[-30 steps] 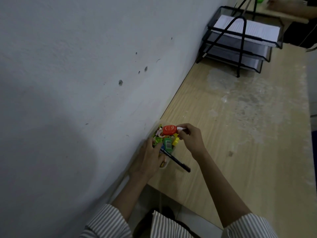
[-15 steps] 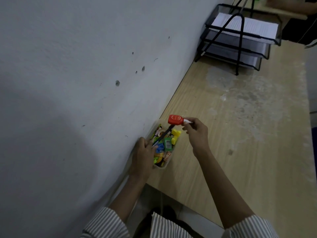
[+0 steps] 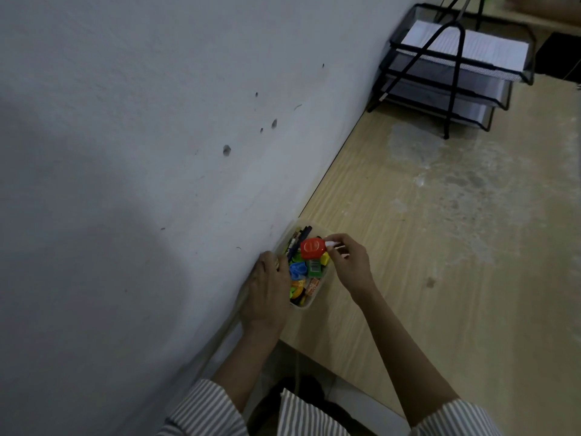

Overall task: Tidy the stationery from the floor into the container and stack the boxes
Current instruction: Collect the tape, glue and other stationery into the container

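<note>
A small clear plastic container (image 3: pixel 320 230) stands on the wooden desk against the white wall. Several colourful stationery pieces fill it, among them a blue piece (image 3: pixel 297 268) and a green one (image 3: pixel 314 268). A black pen (image 3: pixel 302 234) lies inside along the wall side. My left hand (image 3: pixel 267 287) grips the container's wall-side edge. My right hand (image 3: pixel 347 262) pinches the white end of a red round-headed item (image 3: pixel 312 247) and holds it over the container's contents.
A black wire-mesh paper tray rack (image 3: pixel 446 80) with white sheets stands at the far end of the desk (image 3: pixel 456 247), near the wall. The desk's near edge lies just below the container. Pale dusty patches mark the desktop.
The black pen that stuck out over the container's front edge now lies inside it. My right hand lifted the red item, then lowered it back onto the contents.
</note>
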